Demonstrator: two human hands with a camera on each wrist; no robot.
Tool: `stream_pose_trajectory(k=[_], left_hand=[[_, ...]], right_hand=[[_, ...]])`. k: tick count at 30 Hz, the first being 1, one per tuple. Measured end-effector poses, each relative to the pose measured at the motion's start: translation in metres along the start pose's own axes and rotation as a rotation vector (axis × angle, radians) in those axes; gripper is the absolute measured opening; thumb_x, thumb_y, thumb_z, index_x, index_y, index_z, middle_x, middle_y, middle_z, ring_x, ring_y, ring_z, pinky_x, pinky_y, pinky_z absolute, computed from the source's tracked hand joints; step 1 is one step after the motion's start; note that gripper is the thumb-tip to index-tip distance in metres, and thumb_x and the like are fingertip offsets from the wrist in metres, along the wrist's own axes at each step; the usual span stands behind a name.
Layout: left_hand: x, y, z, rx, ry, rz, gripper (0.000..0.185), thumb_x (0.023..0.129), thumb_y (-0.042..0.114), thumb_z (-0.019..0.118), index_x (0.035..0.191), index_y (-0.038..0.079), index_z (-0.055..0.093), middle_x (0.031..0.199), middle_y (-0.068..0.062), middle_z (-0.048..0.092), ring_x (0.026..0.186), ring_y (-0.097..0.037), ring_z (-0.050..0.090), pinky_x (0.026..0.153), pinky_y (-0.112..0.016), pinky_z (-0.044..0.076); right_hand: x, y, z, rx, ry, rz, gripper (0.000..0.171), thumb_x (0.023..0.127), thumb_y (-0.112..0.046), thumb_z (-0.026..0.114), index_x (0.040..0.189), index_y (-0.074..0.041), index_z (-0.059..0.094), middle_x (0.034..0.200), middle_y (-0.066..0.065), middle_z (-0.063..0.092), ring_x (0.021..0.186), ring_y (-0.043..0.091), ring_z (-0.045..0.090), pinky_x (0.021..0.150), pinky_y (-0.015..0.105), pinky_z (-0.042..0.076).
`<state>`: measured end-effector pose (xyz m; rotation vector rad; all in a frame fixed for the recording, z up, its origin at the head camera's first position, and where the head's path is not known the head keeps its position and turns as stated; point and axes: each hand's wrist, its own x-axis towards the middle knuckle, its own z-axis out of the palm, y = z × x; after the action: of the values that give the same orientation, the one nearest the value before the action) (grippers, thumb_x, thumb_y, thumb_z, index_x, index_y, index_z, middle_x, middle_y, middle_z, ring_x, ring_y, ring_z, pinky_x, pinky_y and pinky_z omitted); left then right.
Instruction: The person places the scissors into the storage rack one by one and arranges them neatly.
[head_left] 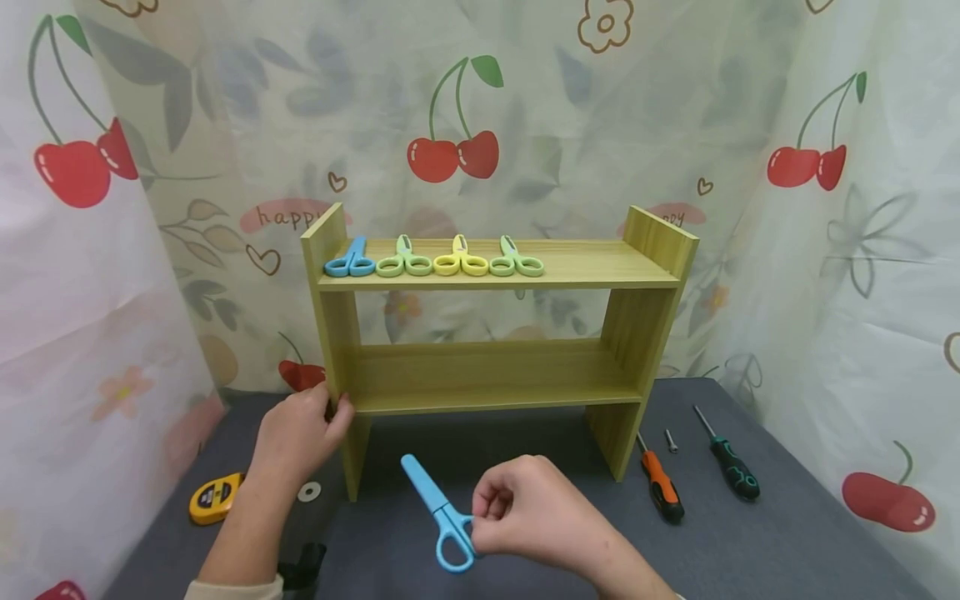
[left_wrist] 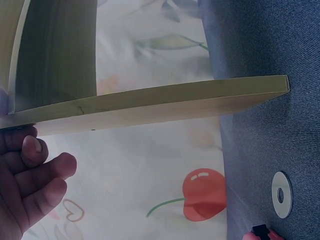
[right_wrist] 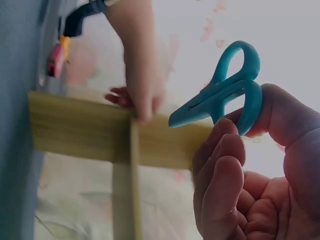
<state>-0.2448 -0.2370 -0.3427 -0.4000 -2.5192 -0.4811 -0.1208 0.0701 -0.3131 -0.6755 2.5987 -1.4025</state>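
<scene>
Blue scissors (head_left: 426, 486), with a blue cover over the blades, hang in front of the wooden shelf (head_left: 495, 377). My right hand (head_left: 536, 517) pinches them by one handle loop between thumb and fingers. In the right wrist view the handle loops of the blue scissors (right_wrist: 250, 65) stand above the curled fingers. My left hand (head_left: 298, 429) holds the shelf's left side panel (left_wrist: 165, 97) by its front edge, near the middle board. A row of scissors lies on the top board: blue at the left, then green (head_left: 405, 260), yellow (head_left: 461, 260) and green again (head_left: 516, 260).
Left on the dark table lie a yellow tape measure (head_left: 215, 498), a pale washer (head_left: 309, 492) and a black object (head_left: 303, 568). An orange screwdriver (head_left: 660, 486), a small bolt (head_left: 671, 442) and a green-and-black screwdriver (head_left: 731, 467) lie at the right. A printed curtain (head_left: 555, 100) surrounds the table.
</scene>
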Motion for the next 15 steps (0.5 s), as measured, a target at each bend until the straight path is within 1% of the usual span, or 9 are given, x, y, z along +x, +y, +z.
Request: stream_pose_trajectory(k=[2, 4, 10, 15], left_hand=[[0.0, 0.0, 0.0, -0.003, 0.001, 0.001, 0.031, 0.101, 0.024, 0.054, 0.073, 0.011, 0.049, 0.056, 0.0, 0.04, 0.048, -0.017, 0.039, 0.049, -0.034, 0.032], [0.0, 0.001, -0.001, -0.004, -0.002, 0.0, 0.031, 0.101, 0.024, 0.054, 0.073, 0.011, 0.049, 0.056, 0.0, 0.04, 0.048, -0.017, 0.039, 0.049, -0.034, 0.032], [0.0, 0.001, -0.003, -0.01, -0.017, -0.004, 0.03, 0.102, 0.025, 0.053, 0.075, 0.011, 0.05, 0.057, 0.0, 0.04, 0.048, -0.016, 0.039, 0.049, -0.034, 0.031], [0.0, 0.001, -0.003, -0.008, -0.011, -0.005, 0.03, 0.102, 0.025, 0.053, 0.075, 0.011, 0.05, 0.057, 0.0, 0.041, 0.049, -0.017, 0.039, 0.049, -0.034, 0.032]], right_hand=[[-0.003, -0.001, -0.008, 0.011, 0.016, -0.007, 0.002, 0.076, -0.009, 0.072, 0.078, -0.01, 0.072, 0.064, -0.005, 0.065, 0.057, 0.007, 0.056, 0.055, 0.026, 0.046], [-0.006, -0.002, -0.015, 0.02, 0.034, -0.013, 0.003, 0.077, -0.009, 0.071, 0.08, -0.008, 0.073, 0.065, -0.005, 0.065, 0.059, 0.008, 0.056, 0.056, 0.026, 0.047], [-0.016, -0.002, -0.038, 0.032, 0.123, -0.032, 0.007, 0.079, -0.003, 0.07, 0.082, -0.009, 0.071, 0.068, -0.002, 0.064, 0.06, 0.012, 0.056, 0.057, 0.028, 0.047], [-0.024, -0.002, -0.054, 0.029, 0.202, -0.026, 0.008, 0.078, 0.0, 0.069, 0.083, -0.007, 0.07, 0.068, 0.002, 0.062, 0.059, 0.014, 0.054, 0.057, 0.029, 0.046]])
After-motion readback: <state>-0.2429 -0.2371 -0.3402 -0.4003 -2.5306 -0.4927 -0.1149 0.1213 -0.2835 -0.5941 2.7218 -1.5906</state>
